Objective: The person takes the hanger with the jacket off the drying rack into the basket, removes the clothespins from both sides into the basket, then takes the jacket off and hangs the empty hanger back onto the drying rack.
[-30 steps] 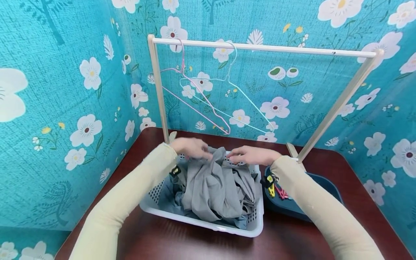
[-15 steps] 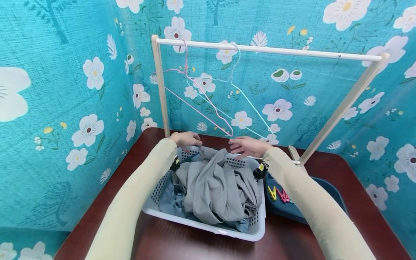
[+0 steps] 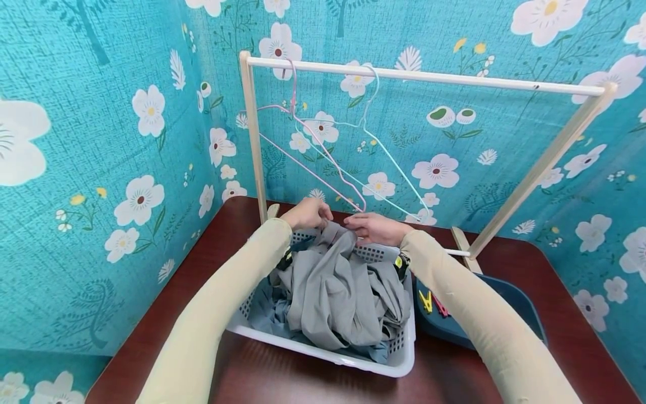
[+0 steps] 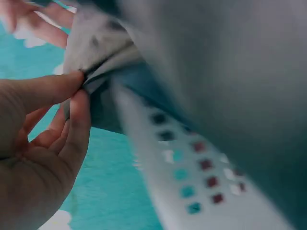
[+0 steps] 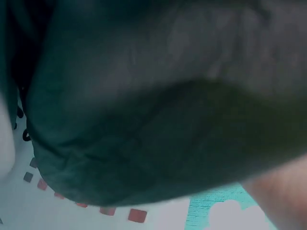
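In the head view a crumpled grey garment fills much of a white laundry basket, over blue-grey cloth. At the basket's far side my left hand holds an edge of the garment. The left wrist view shows the thumb and forefinger of that hand pinching the grey cloth. My right hand is at the same far edge, a little to the right, its fingers stretched toward the cloth. Grey cloth blocks most of the right wrist view and hides those fingertips.
A wooden rack with a white rail stands behind, bearing a pink hanger and a light blue hanger. Right of the basket is a dark blue tray with yellow and pink clothes pegs. All stand on a dark red table.
Both hands first parted from the garment's far end, spreading over the basket's back rim. Now they have come together again, and my left hand has taken an edge of the garment.
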`<state>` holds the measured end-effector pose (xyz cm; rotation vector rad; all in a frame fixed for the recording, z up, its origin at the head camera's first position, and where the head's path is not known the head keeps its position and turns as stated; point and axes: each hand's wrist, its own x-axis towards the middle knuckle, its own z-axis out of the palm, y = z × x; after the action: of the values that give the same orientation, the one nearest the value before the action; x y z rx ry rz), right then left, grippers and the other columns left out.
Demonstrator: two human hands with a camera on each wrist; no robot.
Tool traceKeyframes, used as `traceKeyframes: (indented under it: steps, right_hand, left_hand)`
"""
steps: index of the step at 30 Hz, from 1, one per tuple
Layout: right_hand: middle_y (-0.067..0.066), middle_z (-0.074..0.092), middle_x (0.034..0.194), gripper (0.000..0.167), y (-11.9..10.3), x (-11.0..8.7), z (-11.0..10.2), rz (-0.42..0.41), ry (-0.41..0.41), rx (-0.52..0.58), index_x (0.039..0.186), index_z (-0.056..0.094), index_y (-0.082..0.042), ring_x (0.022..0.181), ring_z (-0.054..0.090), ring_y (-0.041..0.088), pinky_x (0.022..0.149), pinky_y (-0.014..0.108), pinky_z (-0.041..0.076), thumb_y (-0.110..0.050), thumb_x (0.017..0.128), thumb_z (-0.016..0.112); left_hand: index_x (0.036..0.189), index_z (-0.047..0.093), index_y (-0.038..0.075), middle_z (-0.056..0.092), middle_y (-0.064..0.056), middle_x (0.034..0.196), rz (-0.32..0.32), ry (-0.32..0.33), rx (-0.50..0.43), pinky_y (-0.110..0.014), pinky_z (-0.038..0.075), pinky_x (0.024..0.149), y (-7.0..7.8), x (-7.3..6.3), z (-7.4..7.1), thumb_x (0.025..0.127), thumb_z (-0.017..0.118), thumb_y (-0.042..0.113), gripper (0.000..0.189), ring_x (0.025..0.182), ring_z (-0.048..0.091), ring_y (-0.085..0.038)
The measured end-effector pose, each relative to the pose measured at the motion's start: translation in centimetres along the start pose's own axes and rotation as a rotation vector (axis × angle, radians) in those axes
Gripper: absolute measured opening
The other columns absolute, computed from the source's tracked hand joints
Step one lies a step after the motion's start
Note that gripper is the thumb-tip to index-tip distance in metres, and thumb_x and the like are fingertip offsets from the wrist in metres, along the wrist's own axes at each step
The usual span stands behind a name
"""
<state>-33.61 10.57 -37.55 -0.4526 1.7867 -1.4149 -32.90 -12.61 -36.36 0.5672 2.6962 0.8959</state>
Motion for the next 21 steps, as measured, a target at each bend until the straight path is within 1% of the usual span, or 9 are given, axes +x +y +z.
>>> traceKeyframes:
  steps: [2, 5, 7, 11, 12, 14, 16, 18, 21]
  right_hand:
    - [0.020, 0.019, 0.152, 0.057, -0.2, -0.5, 0.2, -0.041, 0.016, -0.097, 0.150, 0.019, -0.006, 0.136, 0.028, 0.033, 0.102, 0.047, 0.034, -0.020, 0.102, 0.045]
    - [0.014, 0.030, 0.149, 0.060, -0.7, -1.6, 0.6, -0.110, 0.058, -0.264, 0.149, 0.028, -0.012, 0.131, 0.037, 0.030, 0.096, 0.044, 0.042, -0.022, 0.097, 0.056]
    - [0.012, 0.039, 0.144, 0.055, -1.1, -2.5, 1.2, -0.151, 0.066, -0.355, 0.145, 0.037, -0.012, 0.127, 0.043, 0.028, 0.094, 0.043, 0.043, -0.025, 0.096, 0.058]
    - [0.006, 0.051, 0.134, 0.042, -1.8, -4.7, 2.7, -0.197, 0.029, -0.549, 0.135, 0.052, -0.012, 0.120, 0.049, 0.024, 0.094, 0.042, 0.043, -0.029, 0.097, 0.056]
    - [0.006, 0.052, 0.132, 0.040, -1.9, -5.2, 3.1, -0.211, 0.007, -0.611, 0.133, 0.054, -0.012, 0.119, 0.050, 0.024, 0.094, 0.042, 0.043, -0.030, 0.097, 0.055]
    - [0.004, 0.054, 0.131, 0.039, -1.9, -6.0, 4.0, -0.238, -0.044, -0.751, 0.132, 0.055, -0.013, 0.118, 0.050, 0.021, 0.094, 0.040, 0.042, -0.032, 0.098, 0.053]
    - [0.003, 0.054, 0.130, 0.041, -1.7, -6.6, 4.7, -0.247, -0.097, -0.859, 0.132, 0.055, -0.013, 0.119, 0.050, 0.019, 0.095, 0.039, 0.042, -0.035, 0.098, 0.051]
    - [0.002, 0.055, 0.130, 0.042, -1.2, -7.1, 5.2, -0.250, -0.141, -0.920, 0.132, 0.056, -0.012, 0.118, 0.050, 0.018, 0.096, 0.039, 0.041, -0.037, 0.098, 0.050]
    - [0.001, 0.053, 0.131, 0.044, -0.5, -7.9, 5.6, -0.214, -0.156, -0.934, 0.133, 0.055, -0.012, 0.120, 0.049, 0.016, 0.098, 0.040, 0.039, -0.038, 0.098, 0.052]
  left_hand:
    - [0.100, 0.071, 0.010, 0.068, -0.002, 0.096, 0.034, 0.025, -0.046, -0.030, 0.049, 0.075, 0.8, -0.3, -0.4, 0.091, 0.062, 0.006, 0.013, 0.088, 0.062, -0.018]
    - [0.097, 0.072, 0.011, 0.068, 0.000, 0.091, 0.088, 0.028, -0.110, -0.029, 0.048, 0.069, 2.3, -1.4, -1.0, 0.094, 0.058, 0.008, 0.014, 0.080, 0.061, -0.018]
    - [0.096, 0.072, 0.013, 0.067, -0.001, 0.091, 0.144, 0.026, -0.096, -0.030, 0.047, 0.069, 3.2, -2.5, -1.2, 0.094, 0.058, 0.010, 0.015, 0.080, 0.059, -0.019]
    - [0.092, 0.070, 0.014, 0.057, -0.009, 0.114, 0.284, -0.020, 0.028, -0.038, 0.043, 0.087, 4.7, -5.2, -1.4, 0.095, 0.057, 0.013, 0.014, 0.108, 0.049, -0.023]
    - [0.090, 0.069, 0.014, 0.055, -0.008, 0.116, 0.319, -0.046, 0.068, -0.039, 0.040, 0.092, 4.9, -5.7, -1.4, 0.095, 0.057, 0.014, 0.014, 0.116, 0.045, -0.022]
    - [0.088, 0.065, 0.014, 0.054, -0.007, 0.113, 0.362, -0.134, 0.108, -0.037, 0.038, 0.093, 5.1, -6.7, -1.2, 0.097, 0.054, 0.014, 0.015, 0.114, 0.044, -0.020]
    - [0.086, 0.060, 0.014, 0.056, -0.004, 0.098, 0.353, -0.250, 0.114, -0.033, 0.041, 0.084, 5.1, -7.6, -0.7, 0.099, 0.049, 0.015, 0.017, 0.098, 0.051, -0.016]
    - [0.086, 0.056, 0.014, 0.053, 0.000, 0.082, 0.330, -0.352, 0.129, -0.029, 0.040, 0.072, 4.8, -8.2, 0.0, 0.101, 0.046, 0.014, 0.018, 0.077, 0.050, -0.013]
    - [0.086, 0.051, 0.016, 0.048, 0.003, 0.077, 0.281, -0.428, 0.164, -0.026, 0.037, 0.064, 4.3, -9.1, 1.2, 0.101, 0.045, 0.015, 0.016, 0.064, 0.044, -0.011]
